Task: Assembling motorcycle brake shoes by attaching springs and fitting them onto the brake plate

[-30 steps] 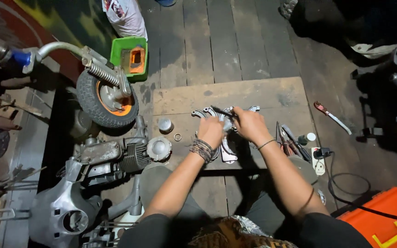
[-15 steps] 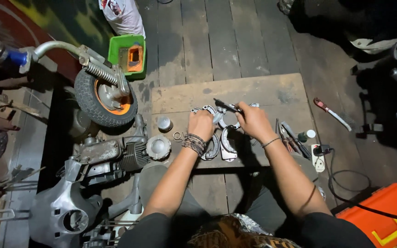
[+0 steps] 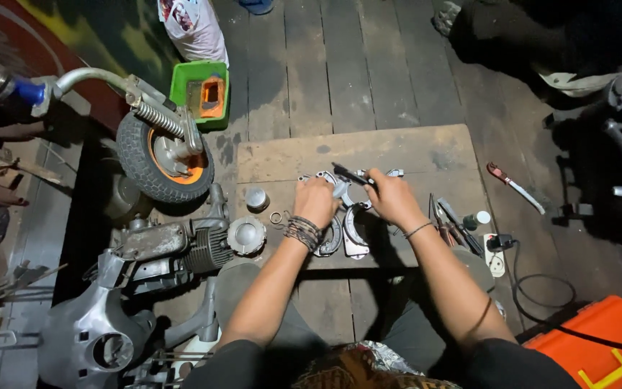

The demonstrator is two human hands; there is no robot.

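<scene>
Grey metal part (image 3: 340, 189), small and curved, sits over the middle of the wooden board (image 3: 426, 155), pinched from the 9 o'clock side by the left hand (image 3: 316, 202), fingers curled around it; wrist carries a stack of dark bracelets (image 3: 301, 232). Right hand (image 3: 391, 199) closed on a dark slim tool (image 3: 352, 175), whose tip points toward 10 o'clock and meets the part just above the left hand's knuckles. Directly below the hands, at 6 o'clock, two curved half-ring metal pieces (image 3: 354, 232) lie flat on the board, touching or nearly so. At 9 o'clock of the left hand: a small metal cylinder (image 3: 255, 198) and a small ring (image 3: 276, 217), both on the board. At 3 o'clock of the right hand: pliers (image 3: 440, 220) and other dark hand tools at the board's edge, a white power strip (image 3: 497, 261) just beyond. Farther out at 3 o'clock, a red-handled tool (image 3: 516, 187) on the plank floor. At 9 o'clock off the board: an engine block (image 3: 174, 248) with a round cover; above it a small wheel (image 3: 163, 167) with an orange hub and a spring. Green tray (image 3: 197, 92) at 11 o'clock. Orange case (image 3: 599, 346) at 4 o'clock.
</scene>
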